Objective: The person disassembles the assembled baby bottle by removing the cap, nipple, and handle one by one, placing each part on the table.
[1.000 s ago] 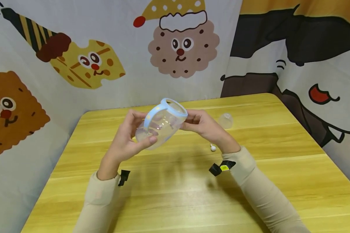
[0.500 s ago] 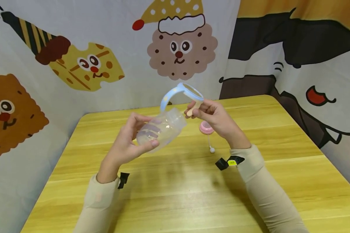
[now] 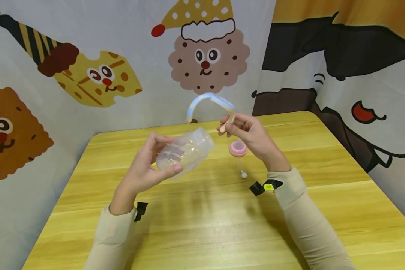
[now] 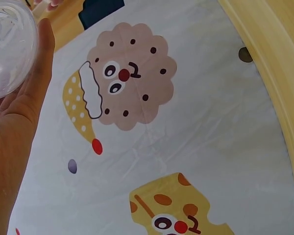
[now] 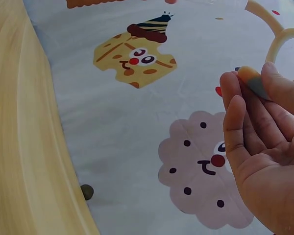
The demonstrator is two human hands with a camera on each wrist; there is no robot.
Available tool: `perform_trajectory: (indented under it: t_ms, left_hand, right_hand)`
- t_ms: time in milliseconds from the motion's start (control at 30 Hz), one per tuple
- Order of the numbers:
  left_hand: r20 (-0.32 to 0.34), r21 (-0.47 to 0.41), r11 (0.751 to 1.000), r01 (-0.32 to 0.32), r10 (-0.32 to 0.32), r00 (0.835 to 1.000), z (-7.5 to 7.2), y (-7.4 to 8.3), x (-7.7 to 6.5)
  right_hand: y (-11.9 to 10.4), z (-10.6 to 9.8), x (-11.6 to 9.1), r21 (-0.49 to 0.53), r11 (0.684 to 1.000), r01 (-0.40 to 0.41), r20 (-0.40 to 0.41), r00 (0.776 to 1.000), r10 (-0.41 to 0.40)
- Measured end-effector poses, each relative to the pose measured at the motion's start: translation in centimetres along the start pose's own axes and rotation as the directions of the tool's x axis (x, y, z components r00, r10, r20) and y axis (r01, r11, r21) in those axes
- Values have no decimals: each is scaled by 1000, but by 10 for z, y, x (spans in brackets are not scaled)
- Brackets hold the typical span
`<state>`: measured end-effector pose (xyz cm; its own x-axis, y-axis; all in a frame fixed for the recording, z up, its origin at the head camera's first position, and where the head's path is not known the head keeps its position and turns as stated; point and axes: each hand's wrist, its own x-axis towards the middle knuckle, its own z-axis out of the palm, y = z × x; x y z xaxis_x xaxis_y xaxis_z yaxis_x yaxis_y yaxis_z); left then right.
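In the head view my left hand (image 3: 138, 172) holds a clear baby bottle (image 3: 185, 152) round its body, over the table. The bottle is tilted, its bare neck up and to the right. Its round base (image 4: 10, 49) shows in the left wrist view. My right hand (image 3: 253, 137) pinches one arm of a blue and cream bottle handle (image 3: 221, 101), raised above the bottle neck and apart from it. The handle's other arm curves down to the left. In the right wrist view the handle's tip (image 5: 255, 83) pokes out between thumb and fingers.
A pink bottle collar (image 3: 237, 149) with a clear teat stands on the wooden table (image 3: 202, 228), just below my right hand. From it runs a thin straw with a white ball end (image 3: 244, 175). A cartoon-printed curtain (image 3: 148, 112) hangs behind the table.
My right hand has lifted the handle up off the bottle neck, to the right and away. My left hand has stayed nearly in place with the bottle. The pink collar has come into sight.
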<state>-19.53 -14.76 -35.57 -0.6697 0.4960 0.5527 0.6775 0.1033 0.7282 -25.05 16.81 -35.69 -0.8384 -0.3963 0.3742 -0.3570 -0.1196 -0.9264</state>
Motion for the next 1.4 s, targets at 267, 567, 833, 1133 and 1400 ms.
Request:
perform_trajectory:
  t_ms: [267,567,833,1133,1400]
  left_hand:
    - [-8,8,1000,5,-5,1000,-2,0,-1]
    - [-43,10,1000,17,-16,999,-10,5,0]
    - [-59,19,999,33,-32,998,-11,10,-3]
    - [-74,20,999,31,-30,997,-14,13,-4]
    - [-77,33,999,29,-27,997,-17,14,-4]
  right_hand:
    - [2,-5,-2,-18,1000,14,-30,999,-15]
    - [8,-5,3,-28,999,-32,-41,999,31]
    - [26,3,3,-81,990,-113,-11,994,113]
    - [43,6,7,-88,983,-164,15,986,166]
    - [50,8,14,-143,966,-217,5,975,220]
